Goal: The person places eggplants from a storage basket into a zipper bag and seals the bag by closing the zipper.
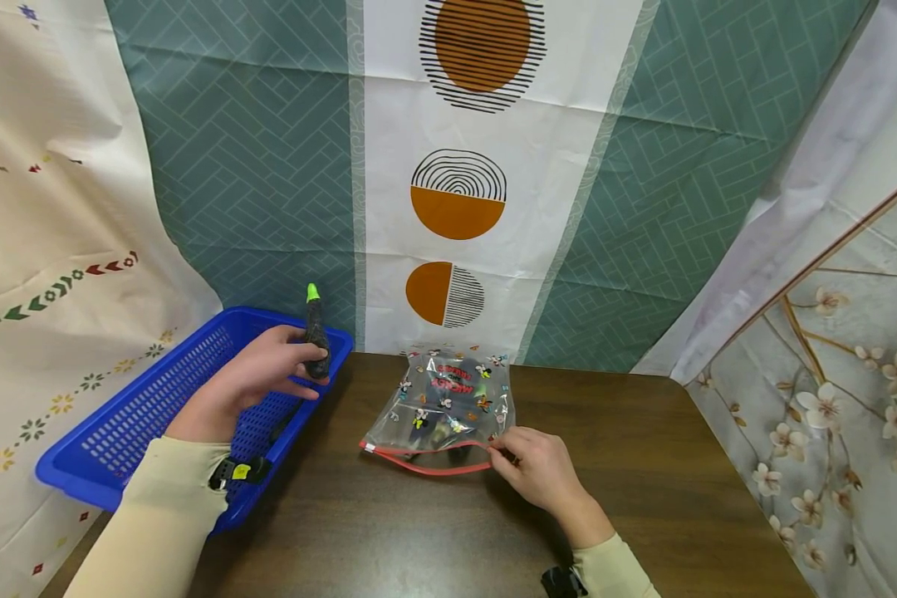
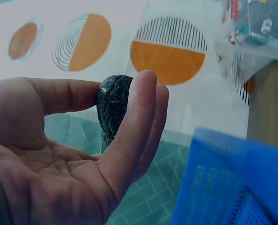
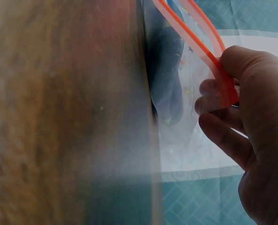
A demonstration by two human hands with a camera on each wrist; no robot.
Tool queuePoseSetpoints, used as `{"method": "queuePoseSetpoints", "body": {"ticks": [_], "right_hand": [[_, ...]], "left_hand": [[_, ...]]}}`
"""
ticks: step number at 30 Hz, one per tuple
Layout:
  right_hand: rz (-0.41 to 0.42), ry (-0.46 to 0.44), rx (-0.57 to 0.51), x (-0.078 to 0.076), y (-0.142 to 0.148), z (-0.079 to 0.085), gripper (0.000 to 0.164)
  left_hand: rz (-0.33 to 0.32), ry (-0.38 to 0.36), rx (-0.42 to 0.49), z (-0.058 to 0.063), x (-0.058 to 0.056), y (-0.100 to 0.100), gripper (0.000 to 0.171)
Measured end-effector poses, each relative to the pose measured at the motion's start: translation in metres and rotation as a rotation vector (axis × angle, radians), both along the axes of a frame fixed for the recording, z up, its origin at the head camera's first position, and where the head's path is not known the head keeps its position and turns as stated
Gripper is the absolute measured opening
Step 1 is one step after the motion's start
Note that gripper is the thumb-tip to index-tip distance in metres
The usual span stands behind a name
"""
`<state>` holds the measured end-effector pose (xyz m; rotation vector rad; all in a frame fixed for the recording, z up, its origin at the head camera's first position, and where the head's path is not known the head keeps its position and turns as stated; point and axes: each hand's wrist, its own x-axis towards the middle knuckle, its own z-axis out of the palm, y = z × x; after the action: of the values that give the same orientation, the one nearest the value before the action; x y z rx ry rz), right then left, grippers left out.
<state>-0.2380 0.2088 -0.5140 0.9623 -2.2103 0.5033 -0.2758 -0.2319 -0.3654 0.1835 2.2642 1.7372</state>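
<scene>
My left hand [image 1: 265,370] holds a dark, slim, tapered item with a bright green tip [image 1: 314,324] above the blue basket's right side. Its green tip points up. In the left wrist view its rounded, crinkled lower end [image 2: 113,101] sits between thumb and fingers. A clear zip bag [image 1: 448,403] printed with cartoon figures lies on the table, its red-edged mouth parted towards me. My right hand [image 1: 541,469] pinches the right end of that red edge [image 3: 228,89]. Dark elongated things [image 3: 167,70] show inside the bag; their kind is unclear.
The blue plastic basket [image 1: 75,482] stands on the left of the brown table [image 1: 389,540], against the hanging cloth. Something dark shows low in it, partly hidden by its right wall. A patterned curtain [image 1: 448,291] closes off the back; flowered cloth [image 1: 852,432] hangs at right.
</scene>
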Motion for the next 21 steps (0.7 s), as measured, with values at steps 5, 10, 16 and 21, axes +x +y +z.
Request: {"method": "queuePoseSetpoints", "body": {"ticks": [5,10,16,21], "right_hand": [[0.005,0.001,-0.004,0.000,0.000,0.000,0.016],[0.006,0.001,-0.002,0.000,0.000,0.000,0.016],[0.011,0.004,-0.003,0.001,0.000,0.001,0.017],[0.009,0.007,0.001,0.001,0.000,0.001,0.016]], "left_hand": [[0.007,-0.005,-0.002,-0.001,0.005,0.012,0.071],[0.015,-0.011,0.005,-0.003,0.010,0.022,0.083],[0.012,-0.015,-0.008,-0.005,0.017,0.032,0.088],[0.004,-0.015,0.013,-0.007,0.021,0.042,0.084]]}}
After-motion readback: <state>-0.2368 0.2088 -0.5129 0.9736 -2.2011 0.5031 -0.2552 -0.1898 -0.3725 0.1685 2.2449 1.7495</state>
